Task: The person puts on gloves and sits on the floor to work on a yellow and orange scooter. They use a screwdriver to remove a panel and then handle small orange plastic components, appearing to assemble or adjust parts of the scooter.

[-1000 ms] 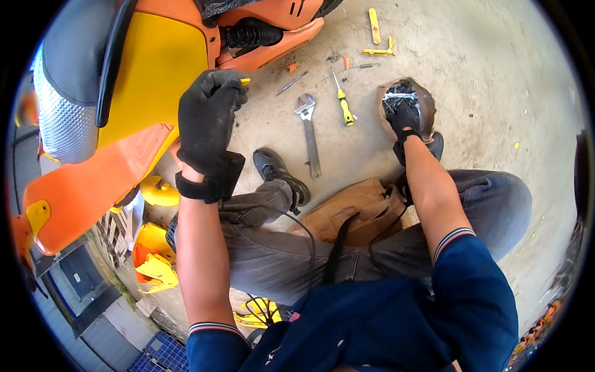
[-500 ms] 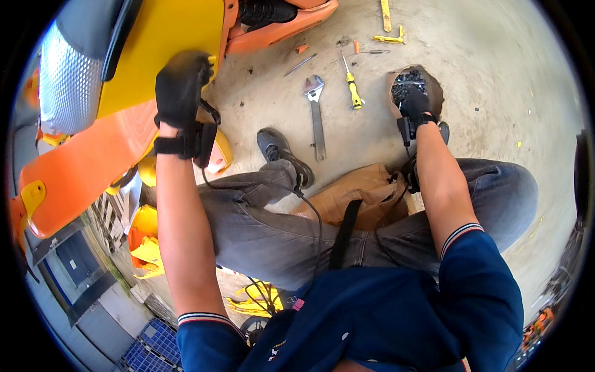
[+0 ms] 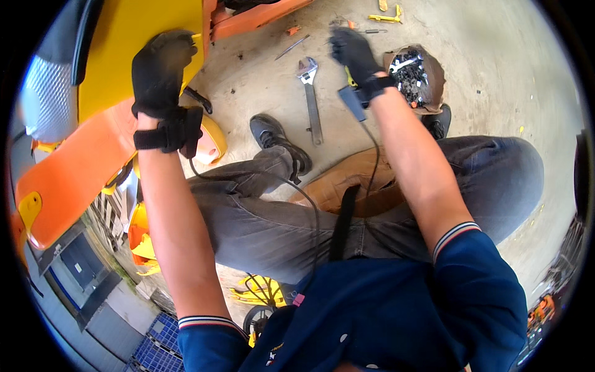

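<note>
My left hand [image 3: 162, 71], in a black glove, is closed at the right edge of a large yellow panel [image 3: 124, 43]. Its fingers are curled, and a small yellow tip shows beside them; what they grip is hidden. My right hand [image 3: 356, 53], also gloved, is over the floor above a yellow screwdriver [image 3: 350, 77], which it mostly covers. Motion smears its fingers. To its right stands a brown paper bag [image 3: 439, 77] with dark small fasteners [image 3: 411, 87] inside and a silver wrench [image 3: 404, 64] on top. An adjustable wrench [image 3: 311, 99] lies between my hands.
Beyond the right hand are a yellow bracket [image 3: 385, 18] and a thin metal rod [image 3: 375, 31]. A slim rod [image 3: 292, 46] and an orange scrap [image 3: 293, 30] lie farther left. Orange bodywork [image 3: 80, 167] is at left. Flattened brown cardboard [image 3: 353, 177] sits between my legs.
My right hand has come out of the paper bag and moved left over the screwdriver. The silver wrench in the bag now shows. My left hand stays at the panel as the view shifts.
</note>
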Available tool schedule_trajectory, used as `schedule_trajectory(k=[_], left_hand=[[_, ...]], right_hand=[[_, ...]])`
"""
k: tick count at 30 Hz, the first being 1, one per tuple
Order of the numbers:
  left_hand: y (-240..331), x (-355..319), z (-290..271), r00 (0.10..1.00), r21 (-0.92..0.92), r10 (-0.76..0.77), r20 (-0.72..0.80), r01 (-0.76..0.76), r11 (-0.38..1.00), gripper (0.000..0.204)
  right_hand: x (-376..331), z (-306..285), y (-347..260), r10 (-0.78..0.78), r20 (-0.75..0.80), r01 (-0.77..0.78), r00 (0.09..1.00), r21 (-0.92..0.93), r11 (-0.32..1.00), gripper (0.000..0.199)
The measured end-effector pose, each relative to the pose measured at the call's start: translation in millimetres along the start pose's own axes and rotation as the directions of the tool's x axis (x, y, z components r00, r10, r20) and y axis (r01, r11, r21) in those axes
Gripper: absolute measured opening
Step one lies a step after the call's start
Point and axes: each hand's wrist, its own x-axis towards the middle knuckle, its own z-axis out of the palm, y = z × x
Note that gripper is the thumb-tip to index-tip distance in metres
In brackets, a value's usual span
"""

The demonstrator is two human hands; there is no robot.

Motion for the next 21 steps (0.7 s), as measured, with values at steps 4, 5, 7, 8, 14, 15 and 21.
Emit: schedule_trajectory(k=[4,5,7,8,14,15,21], left_hand=[[9.3,-0.1,-5.0,0.994,0.115,0.097,0.041,-0.102,0.988,0.023],[10.7,1.5,-6.2,0.98,0.298,0.178,0.088,-0.197,0.934,0.024],[12.8,4.6,-5.0,0.953,0.462,0.27,0.139,-0.304,0.833,0.022],[13.9,5.0,-3.6,0.949,0.462,0.288,0.131,-0.316,0.829,0.02],[18.3,-0.5,4.0,0.999,-0.013,0.039,-0.017,-0.039,0.999,0.019],[18.4,-0.8,4.2,1.0,-0.063,0.002,-0.02,-0.003,0.998,0.019],[16.9,1.3,1.6,0.999,0.02,-0.01,0.035,0.01,1.0,0.022]], right_hand=[[4.5,76.3,-39.9,0.417,0.323,-0.49,0.85,0.774,0.401,0.023],[9.6,86.9,-47.7,0.471,0.367,-0.542,0.802,0.777,0.319,0.021],[19.2,101.8,-58.5,0.462,0.423,-0.548,0.779,0.818,0.174,0.019],[23.1,105.5,-60.3,0.459,0.455,-0.559,0.763,0.822,0.113,0.02],[40.2,123.6,-54.1,0.443,0.537,-0.599,0.718,0.801,-0.002,0.026],[40.1,124.7,-53.1,0.428,0.558,-0.605,0.711,0.795,-0.03,0.027],[40.5,124.8,-54.0,0.359,0.626,-0.602,0.692,0.775,-0.191,0.028]])
